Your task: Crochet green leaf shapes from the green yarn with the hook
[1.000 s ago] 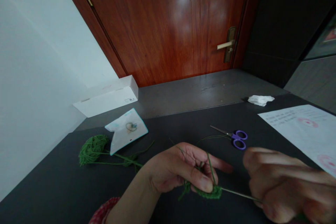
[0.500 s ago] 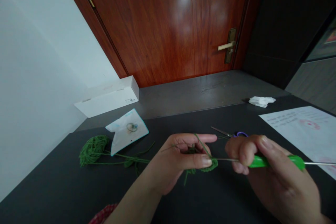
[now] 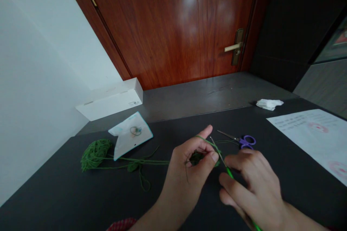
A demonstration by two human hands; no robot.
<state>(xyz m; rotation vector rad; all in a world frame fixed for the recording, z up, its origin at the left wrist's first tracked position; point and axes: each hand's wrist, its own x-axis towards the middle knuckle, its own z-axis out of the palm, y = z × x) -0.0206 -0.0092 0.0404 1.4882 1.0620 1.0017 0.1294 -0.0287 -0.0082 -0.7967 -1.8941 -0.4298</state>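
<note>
My left hand point(image 3: 193, 164) pinches a small piece of green crochet work point(image 3: 197, 157) between thumb and fingers, and its index finger points up with green yarn running over it. In my right hand point(image 3: 253, 187) is a crochet hook point(image 3: 230, 172) with a green handle. The metal tip of the hook rises beside my left thumb, against the taut yarn strand. Most of the crochet piece is hidden behind my left fingers. Strands lead left across the table to a green yarn ball point(image 3: 97, 154).
Purple-handled scissors point(image 3: 246, 140) lie just beyond my right hand. A white packet point(image 3: 133, 135) rests near the yarn ball, with a long white box point(image 3: 112, 100) behind it. To the right are a printed sheet point(image 3: 306, 130) and a crumpled tissue point(image 3: 269, 104).
My right hand has moved left and turned, so the hook now angles upward instead of lying level. My left index finger has lifted, and the scissors' handles have come into view.
</note>
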